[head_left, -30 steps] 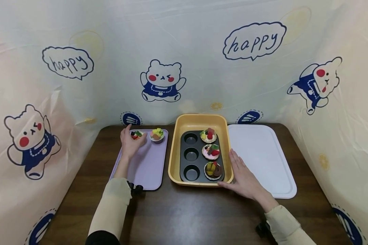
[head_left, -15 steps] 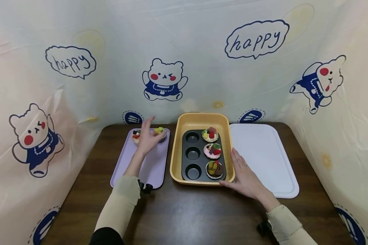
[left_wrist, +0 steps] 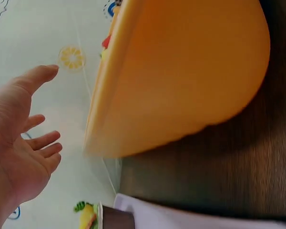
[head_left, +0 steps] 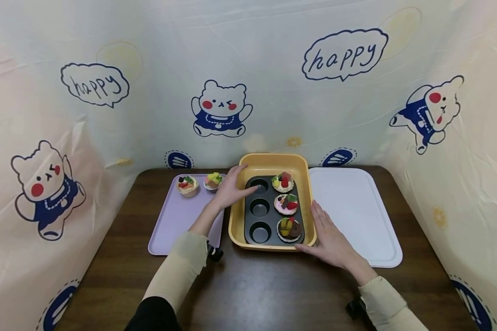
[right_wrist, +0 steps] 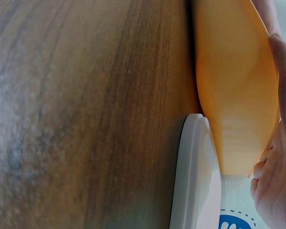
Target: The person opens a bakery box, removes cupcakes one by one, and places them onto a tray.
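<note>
The left hand point(head_left: 230, 189), spread and empty, leaves two cupcakes point(head_left: 188, 187) on the purple tray point(head_left: 174, 230) left of the yellow box point(head_left: 273, 163) and hovers over the box's rim; the empty, straight-fingered right hand point(head_left: 330, 240) touches its right wall. Work now seems centred there. Inside, a muffin pan point(head_left: 270, 219) holds three cupcakes point(head_left: 286, 205); a white tray point(head_left: 352, 207) crowds its right.

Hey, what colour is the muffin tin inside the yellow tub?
The muffin tin is dark grey; it shows best in the head view.
</note>
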`<act>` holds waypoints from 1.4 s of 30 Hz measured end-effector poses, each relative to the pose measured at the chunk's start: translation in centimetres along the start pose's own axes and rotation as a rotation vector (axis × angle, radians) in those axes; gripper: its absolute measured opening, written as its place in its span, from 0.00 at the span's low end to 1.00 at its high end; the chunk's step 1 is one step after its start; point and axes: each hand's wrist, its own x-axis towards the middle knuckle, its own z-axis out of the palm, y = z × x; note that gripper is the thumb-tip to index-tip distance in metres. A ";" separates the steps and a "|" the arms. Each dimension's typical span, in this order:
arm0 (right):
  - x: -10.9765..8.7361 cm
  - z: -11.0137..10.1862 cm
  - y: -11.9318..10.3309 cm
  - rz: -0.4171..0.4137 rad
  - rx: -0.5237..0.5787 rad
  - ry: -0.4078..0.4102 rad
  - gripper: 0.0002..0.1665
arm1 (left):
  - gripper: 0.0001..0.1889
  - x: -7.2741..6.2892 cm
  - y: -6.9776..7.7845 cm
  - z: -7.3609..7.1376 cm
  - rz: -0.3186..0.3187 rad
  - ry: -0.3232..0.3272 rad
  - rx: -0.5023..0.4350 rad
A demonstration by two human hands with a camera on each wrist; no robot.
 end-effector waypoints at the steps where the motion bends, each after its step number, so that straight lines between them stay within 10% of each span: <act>1: 0.0 0.0 0.0 -0.001 0.000 0.000 0.82 | 0.49 -0.1 0.4 0.2 0.006 -0.007 -0.002; 16: 0.0 -0.2 0.0 -0.002 0.004 -0.003 0.82 | 0.45 1.9 3.0 2.0 0.035 -0.177 0.147; 24: 0.0 -0.2 -0.2 0.010 0.000 -0.014 0.82 | 0.46 4.5 1.0 3.7 0.052 -0.241 0.165; 42: -0.1 -0.2 -0.3 0.000 0.003 -0.005 0.81 | 0.44 3.8 5.1 2.5 0.012 -0.277 0.083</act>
